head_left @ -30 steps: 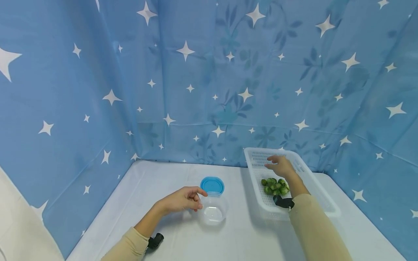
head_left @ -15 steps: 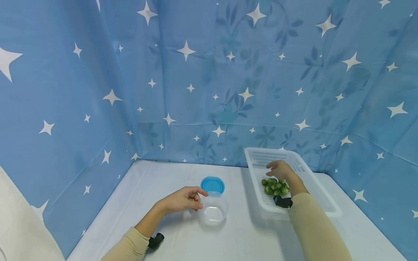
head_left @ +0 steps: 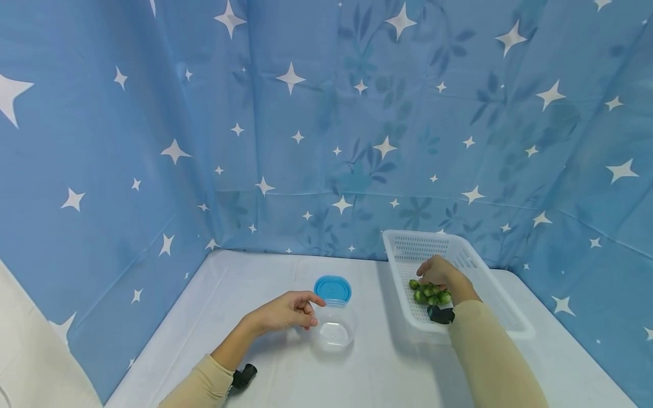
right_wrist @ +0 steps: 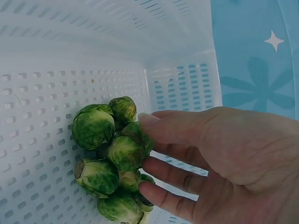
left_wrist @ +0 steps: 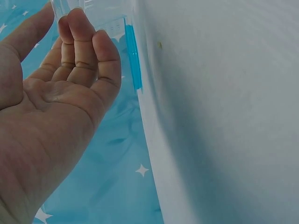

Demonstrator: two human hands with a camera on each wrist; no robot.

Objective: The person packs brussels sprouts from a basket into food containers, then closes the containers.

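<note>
In the head view a clear plastic tub [head_left: 334, 331] stands at the middle of the table. My left hand [head_left: 288, 311] holds its left side, index finger stretched along the rim and thumb lower down. In the left wrist view that hand [left_wrist: 65, 93] has curled fingers, their tips overlapping the tub's clear wall [left_wrist: 105, 11]. My right hand [head_left: 446, 277] is down inside a white perforated basket [head_left: 502, 306], over a pile of Brussels sprouts [head_left: 425, 294]. The right wrist view shows thumb and fingers [right_wrist: 175, 170] spread apart, tips right at a Brussels sprout [right_wrist: 140, 133].
A round blue lid [head_left: 332, 288] lies on the white-covered table [head_left: 265, 374] just behind the tub. The basket's raised walls surround the right hand. Blue star-patterned curtains [head_left: 306, 141] close off the back and sides.
My right hand has lowered from above the basket's far part down and toward me onto the Brussels sprouts. The left hand and the tub have stayed in place.
</note>
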